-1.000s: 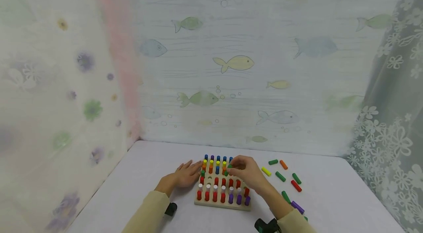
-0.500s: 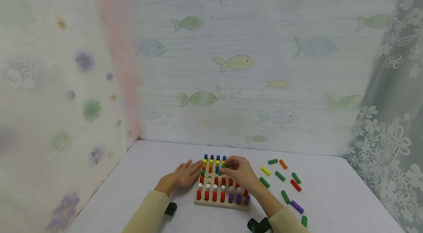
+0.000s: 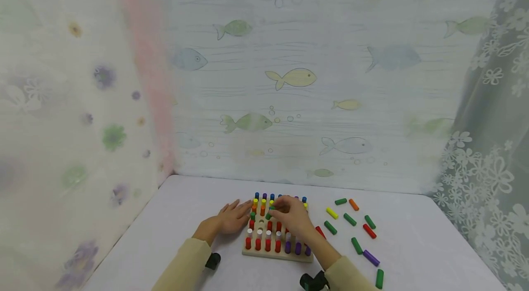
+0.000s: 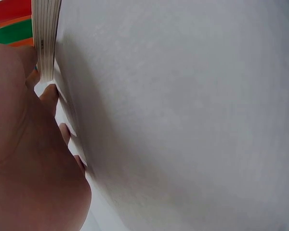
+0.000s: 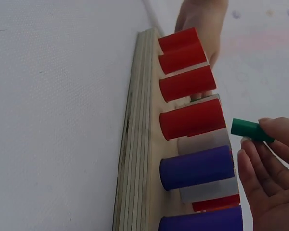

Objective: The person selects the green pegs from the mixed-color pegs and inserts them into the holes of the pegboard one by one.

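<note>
A wooden pegboard (image 3: pixel 274 256) bears rows of upright colored pegs: red, white, purple, yellow, orange and blue. My right hand (image 3: pixel 292 218) pinches a green peg (image 5: pixel 245 129) between thumb and fingers, tilted above the middle rows in the head view. Two bare holes show left of that peg, near the board's left side. My left hand (image 3: pixel 232 217) lies on the table with fingers extended, the thumb side against the board's left edge. In the left wrist view, that hand (image 4: pixel 29 144) is right at the layered side of the board (image 4: pixel 45 38).
Several loose pegs lie right of the board, among them a yellow peg (image 3: pixel 332 213), an orange peg (image 3: pixel 353 204), a purple peg (image 3: pixel 370 258) and a green peg (image 3: pixel 379 278). A red peg (image 3: pixel 320 232) lies close beside my right forearm. A patterned wall (image 3: pixel 268 98) stands behind the table.
My right hand has moved left over the board with the green peg, uncovering pegs at the back right and loose pegs beside the board. My left hand has stayed in place.
</note>
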`<state>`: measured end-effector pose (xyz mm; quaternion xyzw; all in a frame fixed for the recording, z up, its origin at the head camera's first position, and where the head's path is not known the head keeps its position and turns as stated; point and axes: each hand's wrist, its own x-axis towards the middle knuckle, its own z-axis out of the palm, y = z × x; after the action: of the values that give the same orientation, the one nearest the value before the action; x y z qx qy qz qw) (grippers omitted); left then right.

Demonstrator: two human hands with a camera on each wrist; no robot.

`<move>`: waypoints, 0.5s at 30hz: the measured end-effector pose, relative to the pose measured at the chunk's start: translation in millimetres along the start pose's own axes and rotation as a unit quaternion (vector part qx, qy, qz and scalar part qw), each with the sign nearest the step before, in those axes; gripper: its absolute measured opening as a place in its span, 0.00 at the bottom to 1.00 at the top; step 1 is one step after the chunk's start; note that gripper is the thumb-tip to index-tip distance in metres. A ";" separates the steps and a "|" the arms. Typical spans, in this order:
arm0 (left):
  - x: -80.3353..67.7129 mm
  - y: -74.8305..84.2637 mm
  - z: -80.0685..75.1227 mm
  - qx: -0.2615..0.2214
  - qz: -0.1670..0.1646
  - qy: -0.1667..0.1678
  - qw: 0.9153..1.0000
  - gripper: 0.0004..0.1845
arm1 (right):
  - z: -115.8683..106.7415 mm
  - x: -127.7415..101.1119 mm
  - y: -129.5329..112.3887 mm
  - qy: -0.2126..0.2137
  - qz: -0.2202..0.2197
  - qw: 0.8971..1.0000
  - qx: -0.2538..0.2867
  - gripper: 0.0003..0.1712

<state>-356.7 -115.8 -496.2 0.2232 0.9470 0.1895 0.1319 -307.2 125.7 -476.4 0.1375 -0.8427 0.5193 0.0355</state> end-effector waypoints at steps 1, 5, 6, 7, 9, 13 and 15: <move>0.2 -0.2 0.2 0.000 0.000 0.000 1.000 0.30 | 1.3 0.6 0.4 0.002 -0.002 1.000 -0.005 0.15; 0.5 -0.8 0.5 -0.002 0.001 -0.001 1.000 0.30 | 5.6 3.0 1.1 0.006 -0.024 0.999 -0.021 0.12; 0.3 -0.7 0.3 -0.002 0.002 -0.002 1.000 0.30 | 6.6 3.6 0.8 0.007 -0.029 0.999 -0.022 0.12; 0.2 -0.8 0.2 -0.002 0.002 -0.002 1.000 0.30 | 7.6 4.1 0.6 0.007 -0.034 0.999 -0.023 0.11; 0.2 -1.1 -0.1 -0.002 0.002 -0.002 1.000 0.31 | 9.5 4.9 0.2 0.007 -0.044 0.999 -0.026 0.10; 0.3 -2.1 -0.2 -0.001 0.003 -0.002 1.000 0.31 | 13.3 6.3 -0.9 0.009 -0.050 0.998 -0.039 0.10; 0.6 -2.8 0.1 0.000 0.003 -0.002 1.000 0.31 | 15.1 7.1 -1.0 0.010 -0.048 0.998 -0.048 0.10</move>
<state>-358.2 -117.8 -497.5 0.2266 0.9460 0.1895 0.1336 -312.5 110.6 -481.0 0.1707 -0.8586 0.4775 0.0755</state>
